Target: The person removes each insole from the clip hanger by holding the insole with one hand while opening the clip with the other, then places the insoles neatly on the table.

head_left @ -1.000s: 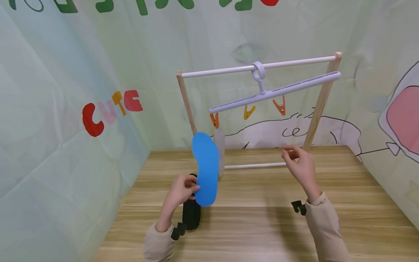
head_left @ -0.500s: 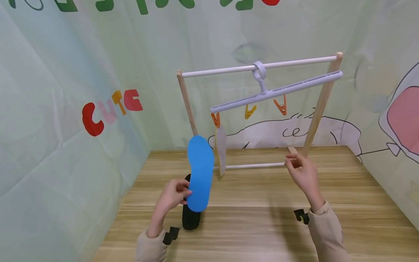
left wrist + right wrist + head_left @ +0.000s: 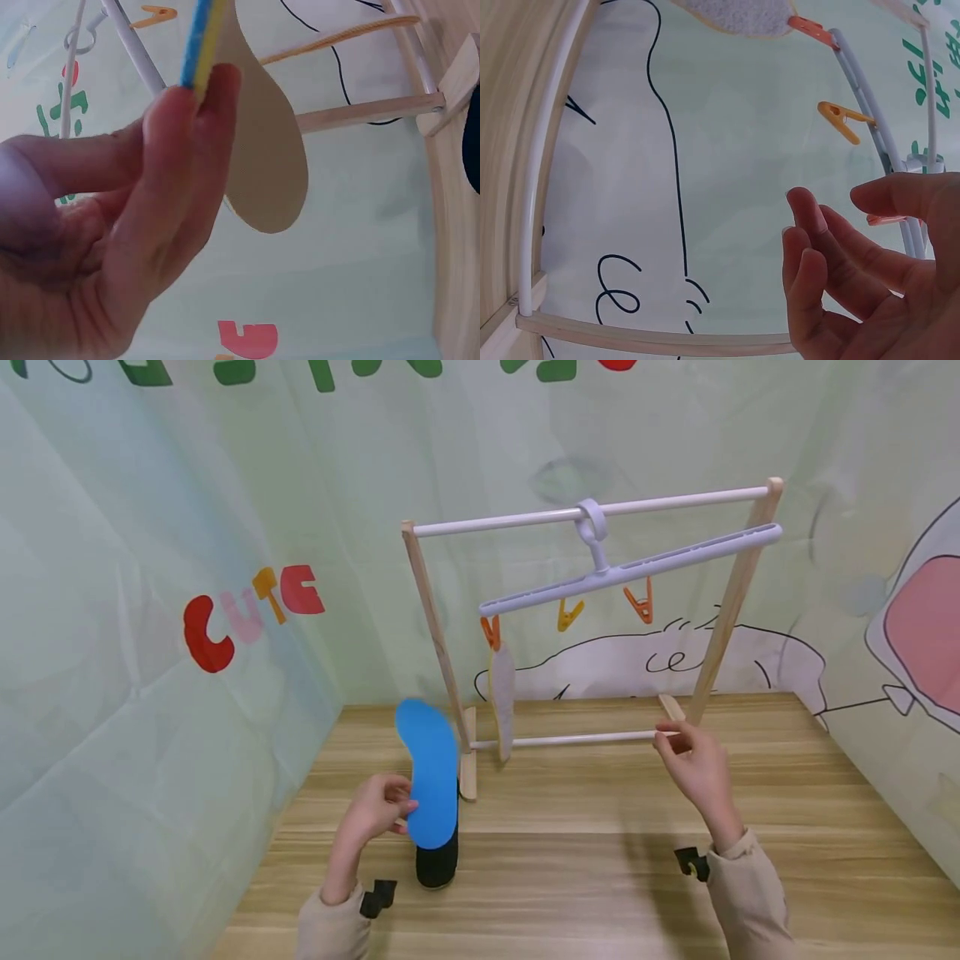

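My left hand (image 3: pixel 375 814) pinches a blue insole (image 3: pixel 431 781) by its left edge, thumb in front, and holds it upright above the table. The left wrist view shows the insole's blue and yellow edge between the fingertips and its tan underside (image 3: pixel 266 180). Below and partly hidden by it lies a black, insole-shaped piece (image 3: pixel 437 864). A pale fuzzy insole (image 3: pixel 502 702) hangs from an orange clip (image 3: pixel 490 632) at the left end of a lilac hanger (image 3: pixel 630 575). My right hand (image 3: pixel 697 768) is held up near the rack's right post, fingers loosely bent, holding nothing.
The hanger hooks over the top white bar of a wooden rack (image 3: pixel 438 643) and tilts down to the left. A yellow clip (image 3: pixel 570 615) and another orange clip (image 3: pixel 640 602) hang from it. Printed cloth walls (image 3: pixel 225 527) enclose the wooden table (image 3: pixel 555 877).
My left hand has moved left and slightly down with the blue insole, uncovering the rack's left foot and the hanging insole. My right hand has lowered a little.
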Available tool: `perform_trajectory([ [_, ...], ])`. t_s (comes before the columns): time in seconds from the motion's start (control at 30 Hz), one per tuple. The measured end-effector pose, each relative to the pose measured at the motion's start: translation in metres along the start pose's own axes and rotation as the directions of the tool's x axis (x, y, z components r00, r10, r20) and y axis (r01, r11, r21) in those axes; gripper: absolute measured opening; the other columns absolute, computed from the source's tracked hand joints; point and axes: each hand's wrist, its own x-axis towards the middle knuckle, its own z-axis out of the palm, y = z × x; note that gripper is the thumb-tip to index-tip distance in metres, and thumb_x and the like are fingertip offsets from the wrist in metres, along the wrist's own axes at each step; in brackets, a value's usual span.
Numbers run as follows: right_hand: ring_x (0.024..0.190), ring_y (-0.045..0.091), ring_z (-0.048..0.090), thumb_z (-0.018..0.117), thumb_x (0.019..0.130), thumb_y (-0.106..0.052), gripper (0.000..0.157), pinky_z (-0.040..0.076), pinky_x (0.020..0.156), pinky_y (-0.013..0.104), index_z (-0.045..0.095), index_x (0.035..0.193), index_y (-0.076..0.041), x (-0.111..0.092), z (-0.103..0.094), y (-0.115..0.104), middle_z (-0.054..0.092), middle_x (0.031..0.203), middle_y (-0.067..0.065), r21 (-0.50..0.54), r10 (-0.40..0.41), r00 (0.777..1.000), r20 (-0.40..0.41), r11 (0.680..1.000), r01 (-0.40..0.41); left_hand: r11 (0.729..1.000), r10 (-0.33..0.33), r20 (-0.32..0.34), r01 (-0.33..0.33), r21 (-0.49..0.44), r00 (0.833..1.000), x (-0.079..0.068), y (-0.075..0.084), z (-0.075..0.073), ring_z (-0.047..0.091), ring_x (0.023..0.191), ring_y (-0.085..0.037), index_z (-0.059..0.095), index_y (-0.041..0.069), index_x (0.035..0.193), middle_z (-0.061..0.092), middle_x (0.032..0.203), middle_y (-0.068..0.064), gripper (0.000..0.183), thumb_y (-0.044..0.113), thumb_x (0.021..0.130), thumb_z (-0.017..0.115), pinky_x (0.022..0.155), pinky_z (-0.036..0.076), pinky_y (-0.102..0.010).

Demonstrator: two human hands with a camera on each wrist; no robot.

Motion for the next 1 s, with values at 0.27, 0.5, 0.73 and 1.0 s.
perform_trajectory([
  [0.27, 0.06, 0.018, 0.058, 0.059, 0.081, -0.009, 0.015, 0.04, 0.049, 0.018, 0.066, 0.09, 0.001, -0.004, 0.004, 0.006, 0.067, 0.071, 0.016, -0.031, -0.025, 0.999, -0.02, 0.999, 0.025, 0.997, -0.08, -0.011, 0.08, 0.004, 0.997, 0.006, 0.0, -0.001, 0.06, 0.06, -0.017, 0.05, -0.015, 0.111, 0.061, 0.09, -0.026, 0.032, -0.004, 0.082, 0.057, 0.054, 0.055, -0.035],
  [0.5, 0.062, 0.023, 0.06, 0.057, 0.082, -0.01, 0.016, 0.041, 0.05, 0.021, 0.065, 0.091, 0.001, -0.008, 0.005, 0.01, 0.067, 0.071, 0.017, -0.041, -0.015, 1.0, 0.006, 0.999, 0.015, 0.994, -0.107, -0.011, 0.107, 0.004, 0.994, 0.009, -0.003, -0.002, 0.058, 0.057, -0.014, 0.05, -0.015, 0.11, 0.061, 0.089, -0.024, 0.03, -0.006, 0.082, 0.055, 0.054, 0.055, -0.034],
  [0.73, 0.066, 0.023, 0.061, 0.058, 0.082, -0.01, 0.017, 0.043, 0.052, 0.021, 0.065, 0.094, 0.0, -0.014, 0.008, 0.011, 0.068, 0.076, 0.016, -0.032, 0.024, 0.999, 0.046, 0.999, -0.023, 0.992, -0.123, 0.008, 0.123, 0.012, 0.992, 0.013, -0.007, -0.004, 0.057, 0.056, -0.013, 0.05, -0.015, 0.109, 0.061, 0.085, -0.022, 0.029, -0.006, 0.082, 0.055, 0.055, 0.055, -0.035],
  [1.0, 0.063, 0.014, 0.058, 0.06, 0.082, -0.01, 0.016, 0.043, 0.052, 0.019, 0.065, 0.094, -0.002, -0.018, 0.011, 0.014, 0.068, 0.077, 0.015, -0.02, 0.042, 0.997, 0.062, 0.999, -0.041, 0.99, -0.134, 0.015, 0.133, 0.043, 0.991, 0.018, -0.016, -0.003, 0.057, 0.056, -0.015, 0.053, -0.012, 0.102, 0.059, 0.076, -0.015, 0.021, -0.005, 0.082, 0.054, 0.054, 0.054, -0.035],
])
